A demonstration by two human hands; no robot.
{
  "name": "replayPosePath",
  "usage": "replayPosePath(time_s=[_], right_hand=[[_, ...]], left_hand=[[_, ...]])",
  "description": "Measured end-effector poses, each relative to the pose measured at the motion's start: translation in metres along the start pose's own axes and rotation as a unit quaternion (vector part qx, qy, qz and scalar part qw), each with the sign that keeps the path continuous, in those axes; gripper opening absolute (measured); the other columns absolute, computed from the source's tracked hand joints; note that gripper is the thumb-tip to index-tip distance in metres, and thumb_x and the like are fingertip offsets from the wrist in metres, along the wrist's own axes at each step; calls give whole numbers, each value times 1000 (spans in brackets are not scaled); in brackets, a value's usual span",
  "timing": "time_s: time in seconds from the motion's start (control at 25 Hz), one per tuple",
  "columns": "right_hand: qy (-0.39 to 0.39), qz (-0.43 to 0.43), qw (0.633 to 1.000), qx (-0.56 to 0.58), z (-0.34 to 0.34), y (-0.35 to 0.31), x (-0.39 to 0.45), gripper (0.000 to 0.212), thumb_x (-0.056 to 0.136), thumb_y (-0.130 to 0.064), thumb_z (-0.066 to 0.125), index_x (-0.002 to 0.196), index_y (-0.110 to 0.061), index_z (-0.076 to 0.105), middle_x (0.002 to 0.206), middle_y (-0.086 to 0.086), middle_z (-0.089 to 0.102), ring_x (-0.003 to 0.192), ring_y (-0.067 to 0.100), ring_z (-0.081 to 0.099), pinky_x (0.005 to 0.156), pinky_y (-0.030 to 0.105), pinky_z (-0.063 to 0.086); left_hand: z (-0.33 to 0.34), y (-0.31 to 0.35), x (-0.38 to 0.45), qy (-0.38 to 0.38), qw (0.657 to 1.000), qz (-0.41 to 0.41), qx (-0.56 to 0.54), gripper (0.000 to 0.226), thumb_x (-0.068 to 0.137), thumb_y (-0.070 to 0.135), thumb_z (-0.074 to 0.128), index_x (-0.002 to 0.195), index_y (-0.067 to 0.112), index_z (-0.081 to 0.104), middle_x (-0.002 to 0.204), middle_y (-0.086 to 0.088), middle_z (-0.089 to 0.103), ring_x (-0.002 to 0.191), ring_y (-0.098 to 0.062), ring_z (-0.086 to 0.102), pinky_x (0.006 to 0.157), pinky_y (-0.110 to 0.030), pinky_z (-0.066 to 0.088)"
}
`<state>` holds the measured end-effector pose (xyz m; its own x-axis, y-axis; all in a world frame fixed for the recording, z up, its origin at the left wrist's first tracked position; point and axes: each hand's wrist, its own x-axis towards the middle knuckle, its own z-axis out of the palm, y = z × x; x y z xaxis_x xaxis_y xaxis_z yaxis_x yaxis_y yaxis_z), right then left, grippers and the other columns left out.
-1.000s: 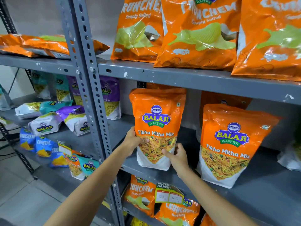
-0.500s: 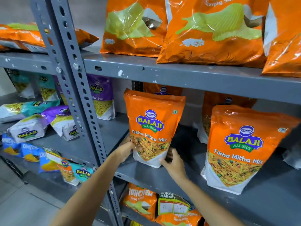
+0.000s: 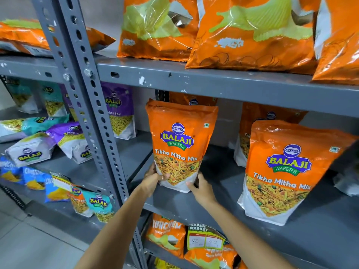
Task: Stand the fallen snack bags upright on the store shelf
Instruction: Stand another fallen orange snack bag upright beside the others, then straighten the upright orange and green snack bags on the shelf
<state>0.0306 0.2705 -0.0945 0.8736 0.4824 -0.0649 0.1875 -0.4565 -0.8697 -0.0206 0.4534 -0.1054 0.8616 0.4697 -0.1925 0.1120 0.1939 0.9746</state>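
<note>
An orange Tikha Mitha Mix bag [image 3: 179, 136] stands upright on the grey middle shelf [image 3: 194, 202]. My left hand [image 3: 153, 178] grips its lower left corner. My right hand [image 3: 201, 188] holds its lower right corner at the white base. A second orange Tikha Mitha Mix bag [image 3: 287, 171] stands upright to the right, with more orange bags behind both. On the left shelf unit, a white bag [image 3: 31, 152], a purple bag [image 3: 71, 140] and a teal bag [image 3: 38, 123] lie fallen on their sides.
A perforated grey upright post [image 3: 93, 105] separates the two shelf units. Large orange chip bags [image 3: 250, 33] stand on the top shelf; one [image 3: 25, 35] lies flat at top left. A purple Aloo Sev bag [image 3: 119, 111] stands upright. A price tag [image 3: 206, 239] hangs on the lower shelf.
The held bag has moved deeper onto the shelf and stands straighter. Both hands have slid down to its base. My view has moved closer to the shelf.
</note>
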Motion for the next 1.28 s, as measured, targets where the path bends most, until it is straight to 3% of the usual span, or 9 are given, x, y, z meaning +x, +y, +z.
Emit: replayPosePath(time_s=[0.16,0.32,0.44,0.56,0.64,0.8,1.0,1.12,1.28], right_hand=[[2,-1,1000,-6,-4,5,-10,54,87,-16,57,137,-16,37,134,12,55,122,29,52,100,42,46],[187,-31,982,-17,-15,18,-42,33,88,-17,57,121,-13,52,122,8,62,112,25,57,85,30,45],[308,-89,947,-37,-33,33,-64,21,87,-12,57,108,-10,57,106,10,67,98,28,60,75,33,47],[392,-106,912,-60,-60,48,-79,19,80,-3,60,99,-7,57,96,15,64,92,33,56,75,44,47],[432,-90,894,-82,-79,61,-85,21,77,-2,60,98,-5,56,100,20,61,98,38,52,80,49,45],[459,-31,888,-16,-113,86,-95,40,79,-19,61,111,1,47,113,28,49,108,42,43,88,43,36],[392,0,919,52,-132,109,-101,84,72,-58,51,127,2,32,127,25,40,116,33,41,93,42,37],[361,9,929,81,-132,114,-98,84,71,-57,54,134,-8,29,131,17,46,119,32,47,91,41,43],[365,-2,928,72,-134,119,-97,75,71,-53,62,128,-12,36,123,10,55,111,27,54,71,26,44]], left_hand=[[3,-1,-2,23,1000,-8,-2,69,75,-15,62,134,16,41,124,-12,58,121,-34,52,101,-44,44],[23,-4,-24,158,975,10,-153,59,82,-1,62,135,2,37,129,-18,53,122,-33,50,106,-48,39],[46,-2,-49,279,955,63,-73,15,85,11,61,96,3,55,90,-12,59,92,-28,57,79,-36,46],[82,2,-69,203,976,69,29,26,83,0,51,63,16,55,64,-4,58,53,-12,58,48,-22,48],[111,-2,-77,100,992,46,55,36,83,-8,46,57,13,57,63,-4,58,48,-5,57,50,-19,50],[163,-13,-87,-21,999,-2,39,25,85,-13,45,83,3,64,86,-6,63,79,-19,59,82,-29,48],[198,-31,-94,-120,979,-60,151,48,91,26,55,137,21,44,135,3,53,130,-12,38,119,-32,10],[208,-38,-88,-137,959,-25,247,47,92,47,43,138,39,38,150,7,39,145,-13,18,112,-47,-25],[215,-45,-81,-171,938,7,302,38,95,43,40,132,42,43,149,7,41,146,-16,16,107,-50,-31]])
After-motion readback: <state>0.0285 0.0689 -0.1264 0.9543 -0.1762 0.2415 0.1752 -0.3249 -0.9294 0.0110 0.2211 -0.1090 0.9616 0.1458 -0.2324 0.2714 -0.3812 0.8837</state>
